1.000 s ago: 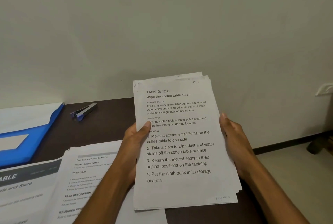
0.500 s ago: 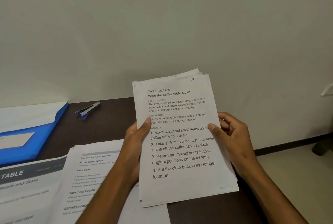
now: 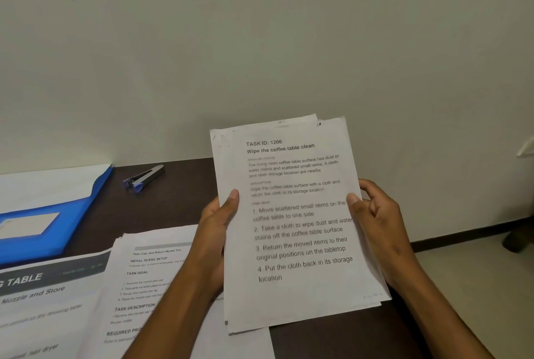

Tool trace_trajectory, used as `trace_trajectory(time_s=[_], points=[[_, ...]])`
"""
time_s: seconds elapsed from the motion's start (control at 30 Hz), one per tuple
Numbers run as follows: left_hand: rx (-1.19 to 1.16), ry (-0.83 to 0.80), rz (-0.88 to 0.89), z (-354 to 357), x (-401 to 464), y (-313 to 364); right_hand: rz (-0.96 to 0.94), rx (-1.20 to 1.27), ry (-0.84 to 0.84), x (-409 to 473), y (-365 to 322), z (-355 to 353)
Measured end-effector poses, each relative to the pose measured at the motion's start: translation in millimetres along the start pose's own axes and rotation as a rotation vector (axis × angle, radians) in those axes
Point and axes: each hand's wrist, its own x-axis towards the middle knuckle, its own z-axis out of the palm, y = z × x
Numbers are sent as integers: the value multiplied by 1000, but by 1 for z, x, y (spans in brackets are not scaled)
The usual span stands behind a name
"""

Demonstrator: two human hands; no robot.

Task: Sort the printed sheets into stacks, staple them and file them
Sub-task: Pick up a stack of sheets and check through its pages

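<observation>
Now both hands, left (image 3: 215, 231) and right (image 3: 375, 225), pinch the sheets (image 3: 297, 222) at lower centre, the right thumb having come onto the top page, likely to peel it off for sorting.

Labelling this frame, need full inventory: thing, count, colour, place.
held stack: 1, white sheets, top reads "Wipe the coffee table clean", raised over table's right part
table: 1, dark brown, against wall
stapler: 1, grey and blue, far on table
folder: 1, blue, far left
marker sheets: 1 stack, white, flat, left of held stack
banner sheets: 1 stack, white, grey banner, lower left
left hand: grips stack's left edge
right hand: grips right edge
</observation>
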Motion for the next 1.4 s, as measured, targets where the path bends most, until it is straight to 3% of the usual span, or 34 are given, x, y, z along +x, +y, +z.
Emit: trace_trajectory(time_s=[0.1, 0.23, 0.47, 0.67, 0.73, 0.9, 1.03, 1.2, 1.4], points=[[-27, 8, 7, 0, 0, 1, 33, 86, 107, 3, 2, -7], [-45, 7, 7, -1, 0, 1, 70, 201, 420, 9, 9, -23], [-84, -4, -14, -3, 0, 3, 162, 156, 859, 16, 25, -51], [-155, -30, -39, -6, 1, 4, 210, 110, 1034, 16, 31, -65], [-158, -36, -42, -8, 2, 4, 214, 119, 965, 13, 27, -63], [-112, -49, -33, -8, 4, 2, 273, 191, 465, 7, 1, -47], [-57, -48, -23, -5, 2, 1, 264, 223, 205, 4, -13, -36], [-33, -41, -26, -3, 2, 1, 238, 286, 41, 4, -15, -26], [-23, -54, -32, -1, 2, 0, 169, 261, -25, 2, -21, -8]])
